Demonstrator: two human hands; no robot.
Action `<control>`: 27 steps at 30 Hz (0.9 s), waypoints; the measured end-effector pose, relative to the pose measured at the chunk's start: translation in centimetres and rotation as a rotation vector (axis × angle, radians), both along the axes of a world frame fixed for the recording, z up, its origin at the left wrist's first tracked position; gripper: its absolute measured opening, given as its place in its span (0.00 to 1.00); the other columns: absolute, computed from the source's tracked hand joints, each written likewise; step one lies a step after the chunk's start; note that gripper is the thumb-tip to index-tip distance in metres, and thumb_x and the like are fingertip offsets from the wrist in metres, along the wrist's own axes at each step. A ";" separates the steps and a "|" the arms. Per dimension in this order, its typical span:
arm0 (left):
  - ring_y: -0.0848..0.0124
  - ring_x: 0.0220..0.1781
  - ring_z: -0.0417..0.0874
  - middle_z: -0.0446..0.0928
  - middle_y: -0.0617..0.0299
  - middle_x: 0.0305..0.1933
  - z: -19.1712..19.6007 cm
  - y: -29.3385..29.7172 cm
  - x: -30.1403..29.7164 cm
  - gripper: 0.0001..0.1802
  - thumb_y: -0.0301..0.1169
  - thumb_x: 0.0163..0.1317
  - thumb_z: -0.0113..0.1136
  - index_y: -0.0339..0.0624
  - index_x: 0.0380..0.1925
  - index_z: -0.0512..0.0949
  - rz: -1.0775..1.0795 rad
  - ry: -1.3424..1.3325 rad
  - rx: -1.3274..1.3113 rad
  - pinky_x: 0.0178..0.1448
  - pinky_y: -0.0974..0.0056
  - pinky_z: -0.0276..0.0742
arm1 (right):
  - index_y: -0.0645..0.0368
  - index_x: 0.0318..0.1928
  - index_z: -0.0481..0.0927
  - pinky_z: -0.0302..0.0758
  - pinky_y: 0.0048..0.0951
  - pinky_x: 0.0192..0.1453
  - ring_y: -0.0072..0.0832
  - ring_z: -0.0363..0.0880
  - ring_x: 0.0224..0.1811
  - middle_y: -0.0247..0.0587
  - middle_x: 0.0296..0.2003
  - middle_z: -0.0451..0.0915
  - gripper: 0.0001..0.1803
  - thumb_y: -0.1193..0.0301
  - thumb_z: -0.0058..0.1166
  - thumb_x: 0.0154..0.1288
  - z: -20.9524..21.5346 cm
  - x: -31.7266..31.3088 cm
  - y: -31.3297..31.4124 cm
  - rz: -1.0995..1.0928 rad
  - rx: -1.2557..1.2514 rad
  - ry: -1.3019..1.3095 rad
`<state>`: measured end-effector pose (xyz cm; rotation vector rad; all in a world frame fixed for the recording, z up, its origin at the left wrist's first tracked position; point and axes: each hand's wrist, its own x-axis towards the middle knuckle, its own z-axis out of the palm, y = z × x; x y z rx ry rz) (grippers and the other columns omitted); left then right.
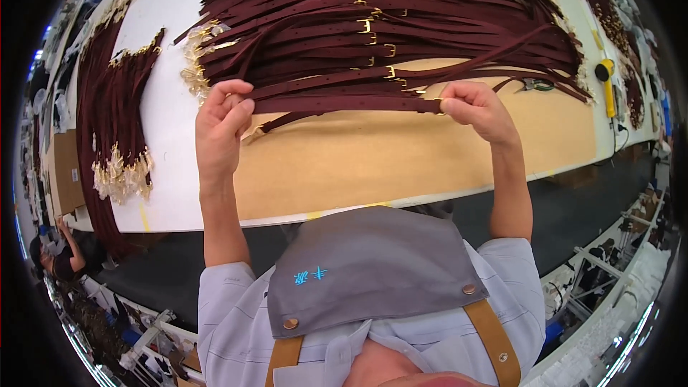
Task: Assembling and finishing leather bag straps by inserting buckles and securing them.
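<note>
A dark burgundy strap [337, 104] is stretched almost level between my two hands, above the near edge of a large pile of similar straps [466, 21]. My left hand [219, 125] pinches its left part between thumb and curled fingers. At the other end, my right hand [479, 109] grips the strap beside a gold-coloured fitting that the fingers partly cover. Gold buckles [390, 72] run in a column down the middle of the pile. Clear plastic wraps the metal ends [197, 54] at the pile's left side. Another strap end [269, 127] pokes out just below the held one.
Beneath the pile lies a tan board [401, 165] on a white table [183, 193]. More burgundy straps [136, 100] hang in a bundle at left, near a cardboard box [66, 172]. Pliers [536, 86] and a yellow tool [609, 93] lie at right. Another person [63, 258] is at far left.
</note>
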<state>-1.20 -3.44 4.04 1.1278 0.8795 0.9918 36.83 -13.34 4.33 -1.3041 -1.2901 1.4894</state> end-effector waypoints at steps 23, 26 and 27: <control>0.65 0.40 0.84 0.80 0.51 0.45 -4.2 1.9 3.3 0.24 0.18 0.58 0.58 0.32 0.56 0.70 -0.591 -0.201 -0.291 0.44 0.65 0.82 | 0.60 0.32 0.79 0.64 0.17 0.27 0.13 0.68 0.23 0.25 0.21 0.71 0.08 0.69 0.55 0.66 0.4 3.3 -1.9 0.026 -0.008 -0.034; 0.66 0.32 0.83 0.80 0.52 0.42 -5.1 1.4 4.8 0.24 0.21 0.58 0.61 0.33 0.56 0.69 -0.678 -0.053 -0.429 0.38 0.65 0.81 | 0.63 0.34 0.79 0.68 0.18 0.32 0.15 0.72 0.27 0.29 0.24 0.75 0.07 0.71 0.55 0.66 -0.3 3.3 -2.4 0.011 0.016 0.007; 0.70 0.30 0.82 0.80 0.54 0.39 -5.8 1.3 4.9 0.27 0.20 0.57 0.62 0.33 0.58 0.68 -0.698 -0.065 -0.428 0.36 0.67 0.79 | 0.65 0.36 0.79 0.71 0.19 0.35 0.16 0.75 0.30 0.31 0.26 0.78 0.06 0.73 0.55 0.66 -0.8 3.4 -2.3 0.013 0.031 0.018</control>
